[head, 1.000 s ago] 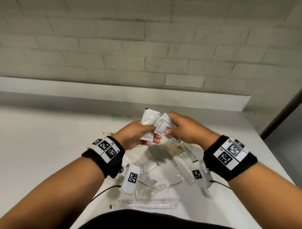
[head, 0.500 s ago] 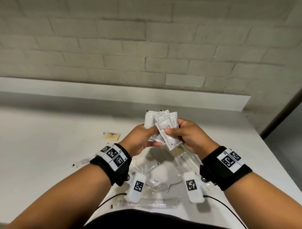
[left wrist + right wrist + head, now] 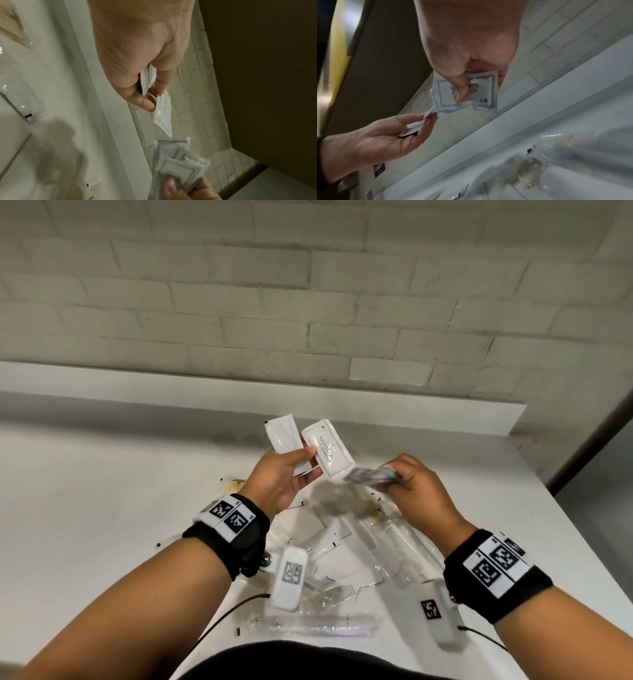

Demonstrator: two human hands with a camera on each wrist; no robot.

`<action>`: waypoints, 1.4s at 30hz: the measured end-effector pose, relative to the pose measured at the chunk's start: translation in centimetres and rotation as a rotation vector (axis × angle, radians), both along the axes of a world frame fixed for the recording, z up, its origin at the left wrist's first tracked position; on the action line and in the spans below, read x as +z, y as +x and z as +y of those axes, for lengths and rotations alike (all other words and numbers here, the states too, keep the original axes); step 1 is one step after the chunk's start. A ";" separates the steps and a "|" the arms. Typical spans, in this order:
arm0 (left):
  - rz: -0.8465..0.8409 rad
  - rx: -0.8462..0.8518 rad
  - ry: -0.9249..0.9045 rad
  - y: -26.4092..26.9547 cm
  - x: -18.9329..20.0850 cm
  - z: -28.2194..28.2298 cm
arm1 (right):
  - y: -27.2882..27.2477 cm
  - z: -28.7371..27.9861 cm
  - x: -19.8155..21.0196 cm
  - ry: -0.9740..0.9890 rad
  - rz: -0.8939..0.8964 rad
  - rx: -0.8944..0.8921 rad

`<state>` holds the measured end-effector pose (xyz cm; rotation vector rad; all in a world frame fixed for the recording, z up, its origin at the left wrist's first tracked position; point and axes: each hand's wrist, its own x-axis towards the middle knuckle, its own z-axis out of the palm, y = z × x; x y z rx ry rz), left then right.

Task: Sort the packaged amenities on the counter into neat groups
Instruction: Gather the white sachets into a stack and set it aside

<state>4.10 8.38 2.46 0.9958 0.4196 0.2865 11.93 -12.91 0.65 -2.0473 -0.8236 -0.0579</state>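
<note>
White foil shampoo-conditioner sachets [image 3: 327, 451] are fanning out between the thumb and fingers of the left hand [image 3: 279, 479], which is pinching them upright, printed face readable, apparently to check the type. The right hand [image 3: 416, 491], fingers curled, is gripping a flatter stack of matching sachets [image 3: 371, 475] just beside, likely a group being squared. Beneath both hands, clear-wrapped amenities [image 3: 346, 556], a comb and toothbrush packs among them, are lying jumbled and unsorted on the white counter [image 3: 102, 508].
</note>
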 end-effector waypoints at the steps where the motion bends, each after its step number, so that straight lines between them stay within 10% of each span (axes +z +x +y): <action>1: -0.002 0.013 0.017 -0.1 -0.1 0.0 | 0.0 -0.3 -0.2 0.047 0.101 -0.005; 9: 0.028 -0.001 0.169 -0.6 0.0 -0.3 | 0.3 -0.5 2.9 0.512 0.573 0.067; 15: 0.070 -0.302 0.553 -1.0 1.5 -0.7 | 0.5 0.7 5.3 0.213 0.499 0.244; 31: 0.101 -0.320 0.231 -1.2 0.6 -1.1 | -1.8 1.4 1.3 0.051 0.524 0.247; 42: 0.087 -0.245 0.255 -1.2 -0.6 -1.6 | 0.5 -1.0 1.4 0.564 0.662 -0.009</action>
